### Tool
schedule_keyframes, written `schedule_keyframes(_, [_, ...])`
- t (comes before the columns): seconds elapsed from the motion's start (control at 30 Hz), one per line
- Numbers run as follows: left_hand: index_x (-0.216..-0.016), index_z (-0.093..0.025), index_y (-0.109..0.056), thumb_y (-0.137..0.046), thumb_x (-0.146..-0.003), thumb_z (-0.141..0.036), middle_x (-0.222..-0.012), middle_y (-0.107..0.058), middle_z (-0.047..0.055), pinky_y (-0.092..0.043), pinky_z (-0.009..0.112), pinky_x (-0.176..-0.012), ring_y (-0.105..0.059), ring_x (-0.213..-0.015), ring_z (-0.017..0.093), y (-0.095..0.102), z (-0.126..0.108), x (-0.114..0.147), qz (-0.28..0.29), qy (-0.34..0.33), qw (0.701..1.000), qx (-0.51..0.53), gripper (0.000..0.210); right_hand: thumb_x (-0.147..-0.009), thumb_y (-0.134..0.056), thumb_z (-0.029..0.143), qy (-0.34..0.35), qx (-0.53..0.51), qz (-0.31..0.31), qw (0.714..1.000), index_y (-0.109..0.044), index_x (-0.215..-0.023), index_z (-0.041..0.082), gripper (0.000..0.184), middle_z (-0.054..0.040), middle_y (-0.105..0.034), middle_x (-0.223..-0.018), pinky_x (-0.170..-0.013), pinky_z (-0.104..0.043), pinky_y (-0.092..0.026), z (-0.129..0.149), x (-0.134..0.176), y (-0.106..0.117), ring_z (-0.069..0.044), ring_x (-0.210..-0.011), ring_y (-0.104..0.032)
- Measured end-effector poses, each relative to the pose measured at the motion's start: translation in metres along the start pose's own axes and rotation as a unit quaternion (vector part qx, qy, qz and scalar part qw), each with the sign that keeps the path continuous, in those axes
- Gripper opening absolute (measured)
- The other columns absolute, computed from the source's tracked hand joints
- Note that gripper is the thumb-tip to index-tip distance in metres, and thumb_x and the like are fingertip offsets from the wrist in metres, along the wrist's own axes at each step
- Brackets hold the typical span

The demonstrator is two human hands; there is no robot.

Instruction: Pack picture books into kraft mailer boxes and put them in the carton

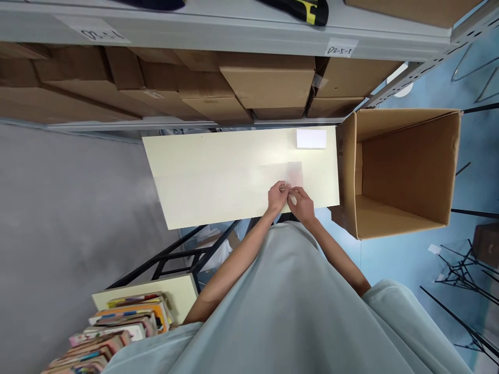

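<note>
Close together near the front edge of a pale cream tabletop [218, 176] are my left hand [277, 197] and my right hand [302, 205]. The fingers of both are pinched at the near edge of a thin, clear plastic sheet [295, 172], which lies flat and is hard to see against the surface. Whether it is a bag or a single layer, I cannot tell. My fingertips almost touch each other and partly hide the edge they grip. Beyond them, at the back right of the tabletop, rests a small white rectangular block or stack [311, 138].
An open, upright cardboard box [405, 171] adjoins the table's right end. Behind, a grey metal shelf [218, 28] holds closed cartons [268, 78] and a black-and-yellow handle [307, 9]. At lower left, stacked books [128, 322] stand beside a black metal frame [171, 257].
</note>
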State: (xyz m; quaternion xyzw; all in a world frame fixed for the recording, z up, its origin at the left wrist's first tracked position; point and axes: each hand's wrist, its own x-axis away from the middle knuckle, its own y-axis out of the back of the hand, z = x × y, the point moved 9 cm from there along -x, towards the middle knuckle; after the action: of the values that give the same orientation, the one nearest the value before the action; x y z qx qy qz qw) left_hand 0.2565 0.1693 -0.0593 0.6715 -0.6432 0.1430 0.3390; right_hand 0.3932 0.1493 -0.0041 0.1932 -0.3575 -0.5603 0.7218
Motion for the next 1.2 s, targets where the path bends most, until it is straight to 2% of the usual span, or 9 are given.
schedule_keyframes(0.1, [-0.094, -0.022, -0.076, -0.063, -0.100, -0.034, -0.095, -0.083, 0.004, -0.060, 0.030, -0.087, -0.078, -0.091, 0.020, 0.013, 0.018, -0.011, -0.014, 0.017, 0.999, -0.043, 0.019, -0.105, -0.059, 0.034, -0.019, -0.040, 0.010, 0.999, -0.074, -0.117, 0.025, 0.021, -0.0100, -0.073, -0.134, -0.090, -0.035, -0.062, -0.014, -0.008, -0.004, -0.024, -0.112, -0.074])
schedule_keyframes(0.27, [-0.086, -0.024, -0.076, -0.065, -0.097, -0.031, -0.091, -0.082, 0.005, -0.059, 0.034, -0.090, -0.077, -0.093, 0.025, 0.021, 0.038, -0.025, -0.043, 0.051, 0.995, -0.068, 0.017, -0.100, -0.062, 0.036, -0.207, -0.015, -0.053, 0.977, -0.067, -0.122, 0.019, 0.028, -0.0143, -0.075, -0.120, -0.092, -0.041, -0.060, -0.078, -0.030, 0.001, -0.026, -0.103, -0.073])
schedule_keyframes(0.43, [-0.108, -0.024, -0.073, -0.069, -0.096, -0.028, -0.095, -0.081, 0.007, -0.058, 0.039, -0.091, -0.077, -0.096, 0.027, 0.023, 0.050, -0.028, -0.085, 0.100, 0.988, -0.080, 0.013, -0.086, -0.077, 0.041, -0.256, -0.037, -0.066, 0.964, -0.060, -0.098, 0.024, 0.026, -0.0092, -0.072, -0.103, -0.087, -0.039, -0.058, -0.097, -0.045, -0.010, -0.025, -0.095, -0.069])
schedule_keyframes(0.57, [-0.118, -0.023, -0.068, -0.066, -0.100, -0.025, -0.105, -0.077, 0.008, -0.057, 0.040, -0.097, -0.076, -0.100, 0.026, 0.023, 0.045, -0.019, -0.099, 0.096, 0.986, -0.094, 0.019, -0.085, -0.077, 0.042, -0.279, -0.080, -0.038, 0.956, -0.054, -0.092, 0.027, 0.028, -0.0029, -0.071, -0.092, -0.081, -0.035, -0.056, -0.099, -0.045, -0.012, -0.022, -0.085, -0.070])
schedule_keyframes(0.7, [-0.112, -0.024, -0.071, -0.063, -0.099, -0.020, -0.129, -0.069, 0.011, -0.056, 0.041, -0.101, -0.071, -0.112, 0.026, 0.025, 0.035, -0.011, -0.102, 0.044, 0.984, -0.139, 0.015, -0.085, -0.078, 0.046, -0.247, -0.111, -0.036, 0.962, -0.054, -0.090, 0.028, 0.031, -0.0028, -0.074, -0.091, -0.076, -0.033, -0.056, -0.087, -0.041, -0.004, -0.021, -0.080, -0.069])
schedule_keyframes(0.8, [-0.112, -0.024, -0.076, -0.059, -0.097, -0.014, -0.123, -0.071, 0.011, -0.057, 0.039, -0.104, -0.071, -0.113, 0.026, 0.020, 0.033, -0.012, -0.060, 0.014, 0.987, -0.146, 0.024, -0.087, -0.077, 0.049, -0.226, -0.107, -0.039, 0.967, -0.054, -0.091, 0.028, 0.031, -0.0029, -0.075, -0.092, -0.074, -0.034, -0.056, -0.069, -0.035, 0.001, -0.021, -0.077, -0.069])
schedule_keyframes(1.0, [-0.121, -0.019, -0.079, -0.057, -0.098, -0.013, -0.118, -0.082, 0.011, -0.060, 0.040, -0.106, -0.077, -0.108, 0.025, 0.016, 0.038, -0.019, 0.027, 0.024, 0.997, -0.075, 0.033, -0.097, -0.068, 0.049, -0.153, -0.098, -0.027, 0.983, -0.058, -0.102, 0.028, 0.025, -0.0026, -0.076, -0.101, -0.075, -0.034, -0.058, -0.015, -0.025, -0.005, -0.020, -0.079, -0.073])
schedule_keyframes(1.1, [-0.125, -0.021, -0.079, -0.059, -0.098, -0.015, -0.123, -0.083, 0.008, -0.062, 0.037, -0.106, -0.079, -0.111, 0.022, 0.027, 0.037, -0.014, 0.051, 0.012, 0.998, -0.047, 0.034, -0.100, -0.065, 0.048, -0.118, -0.086, -0.013, 0.989, -0.058, -0.107, 0.027, 0.023, -0.0034, -0.076, -0.108, -0.076, -0.034, -0.059, 0.009, -0.025, -0.019, -0.019, -0.078, -0.073])
schedule_keyframes(1.2, [-0.123, -0.021, -0.078, -0.060, -0.100, -0.019, -0.128, -0.082, 0.008, -0.064, 0.037, -0.104, -0.079, -0.111, 0.022, 0.055, 0.035, -0.003, 0.015, -0.007, 1.000, 0.002, 0.029, -0.101, -0.065, 0.043, -0.098, -0.066, 0.011, 0.993, -0.059, -0.108, 0.026, 0.019, -0.0048, -0.074, -0.116, -0.079, -0.035, -0.059, 0.027, -0.027, -0.040, -0.018, -0.079, -0.073])
